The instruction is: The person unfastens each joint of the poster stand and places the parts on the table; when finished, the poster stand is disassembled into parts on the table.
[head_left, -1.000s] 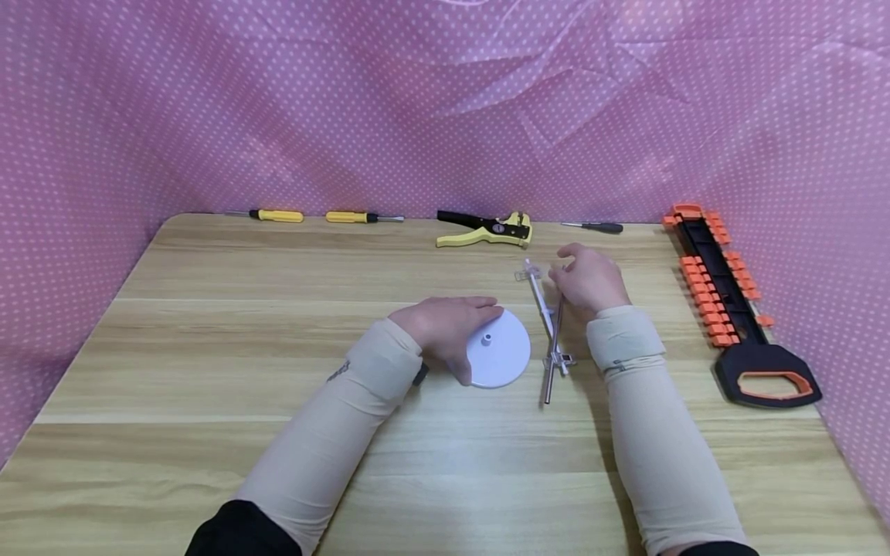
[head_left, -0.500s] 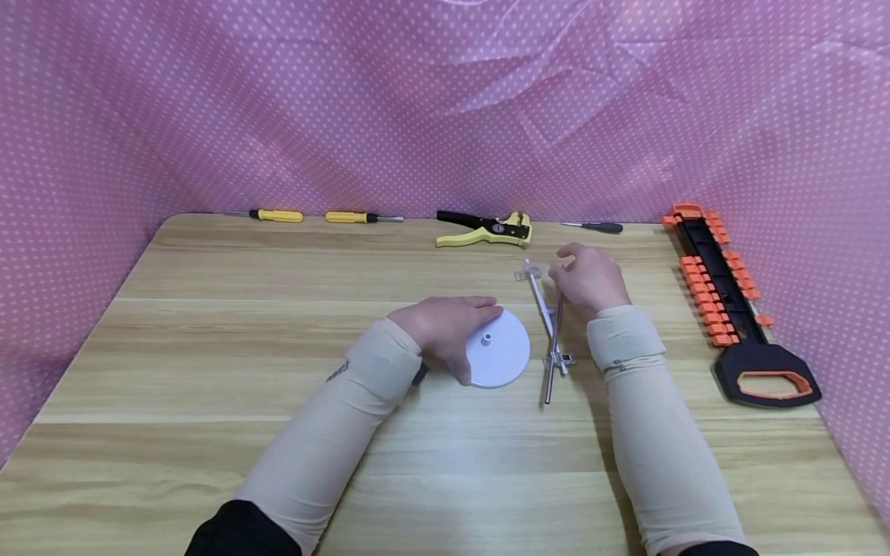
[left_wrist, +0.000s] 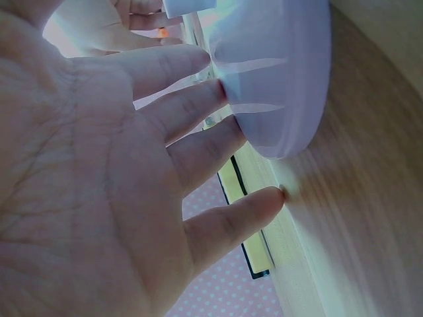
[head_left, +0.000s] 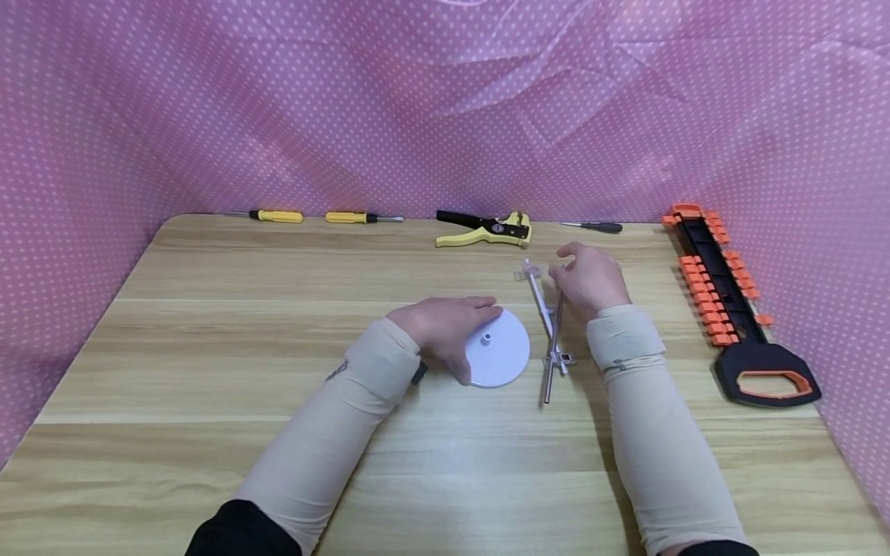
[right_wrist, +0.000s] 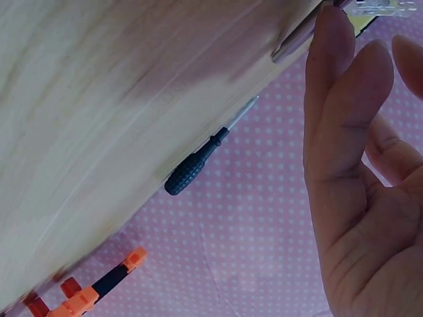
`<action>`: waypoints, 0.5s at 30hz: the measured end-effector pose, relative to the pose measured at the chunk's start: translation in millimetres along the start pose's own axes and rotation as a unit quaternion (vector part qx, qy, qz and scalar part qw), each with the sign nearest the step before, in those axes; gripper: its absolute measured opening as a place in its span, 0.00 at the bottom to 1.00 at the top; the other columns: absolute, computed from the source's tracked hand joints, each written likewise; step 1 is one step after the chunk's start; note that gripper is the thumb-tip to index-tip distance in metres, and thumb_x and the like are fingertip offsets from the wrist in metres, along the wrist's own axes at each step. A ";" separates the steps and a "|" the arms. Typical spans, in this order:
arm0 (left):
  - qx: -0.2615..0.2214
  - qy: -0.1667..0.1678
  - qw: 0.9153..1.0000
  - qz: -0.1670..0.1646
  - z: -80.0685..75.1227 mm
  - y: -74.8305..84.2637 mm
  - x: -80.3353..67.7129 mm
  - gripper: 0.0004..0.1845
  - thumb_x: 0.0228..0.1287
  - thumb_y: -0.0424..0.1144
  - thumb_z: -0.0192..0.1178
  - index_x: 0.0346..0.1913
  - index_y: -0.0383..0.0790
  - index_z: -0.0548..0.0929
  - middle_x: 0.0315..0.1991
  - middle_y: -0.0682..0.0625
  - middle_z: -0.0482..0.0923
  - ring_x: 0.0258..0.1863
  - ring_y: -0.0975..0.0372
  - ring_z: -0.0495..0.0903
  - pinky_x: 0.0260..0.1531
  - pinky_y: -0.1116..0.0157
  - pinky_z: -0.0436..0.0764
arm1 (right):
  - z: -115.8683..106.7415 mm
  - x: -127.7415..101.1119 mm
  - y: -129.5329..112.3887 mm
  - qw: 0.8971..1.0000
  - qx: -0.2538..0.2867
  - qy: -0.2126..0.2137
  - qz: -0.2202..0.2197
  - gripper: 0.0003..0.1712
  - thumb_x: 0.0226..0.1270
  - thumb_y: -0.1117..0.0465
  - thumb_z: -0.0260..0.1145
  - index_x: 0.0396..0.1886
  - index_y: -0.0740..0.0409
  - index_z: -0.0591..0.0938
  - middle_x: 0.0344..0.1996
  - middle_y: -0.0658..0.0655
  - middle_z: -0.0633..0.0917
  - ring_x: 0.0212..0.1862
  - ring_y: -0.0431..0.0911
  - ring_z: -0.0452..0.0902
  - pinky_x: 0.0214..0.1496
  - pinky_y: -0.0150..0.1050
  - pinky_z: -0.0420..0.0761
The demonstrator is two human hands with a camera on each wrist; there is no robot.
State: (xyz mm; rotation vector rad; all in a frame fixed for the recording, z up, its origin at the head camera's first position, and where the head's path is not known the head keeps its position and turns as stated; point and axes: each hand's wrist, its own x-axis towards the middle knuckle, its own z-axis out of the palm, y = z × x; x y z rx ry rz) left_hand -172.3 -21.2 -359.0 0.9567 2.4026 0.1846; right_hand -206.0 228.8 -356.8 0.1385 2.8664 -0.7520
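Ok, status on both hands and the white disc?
Left hand open, fingers resting on white disc. Right hand open, fingertips touching metal rod. Nothing between them.

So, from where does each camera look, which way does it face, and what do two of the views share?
Head: sits above, faces forward and down on the table; both sleeves, left hand at the white disc, right hand at the metal rod.
Left wrist: sits low by the palm, faces along the fingers to the disc.
Right wrist: sits under the palm, faces past the fingers to the black screwdriver.
Shared: head and right wrist both show that screwdriver; head and left wrist both show the disc.
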 end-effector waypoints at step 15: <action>-0.003 0.003 1.000 0.007 1.6 -0.1 -0.1 0.65 0.51 0.50 0.84 0.86 0.44 0.54 0.88 0.46 0.47 0.86 0.53 0.52 0.84 0.57 0.59 | -6.6 -5.6 -7.0 1.000 0.006 0.003 -0.018 0.31 0.79 0.51 0.62 0.76 0.58 0.73 0.63 0.71 0.83 0.62 0.67 0.79 0.66 0.65 0.77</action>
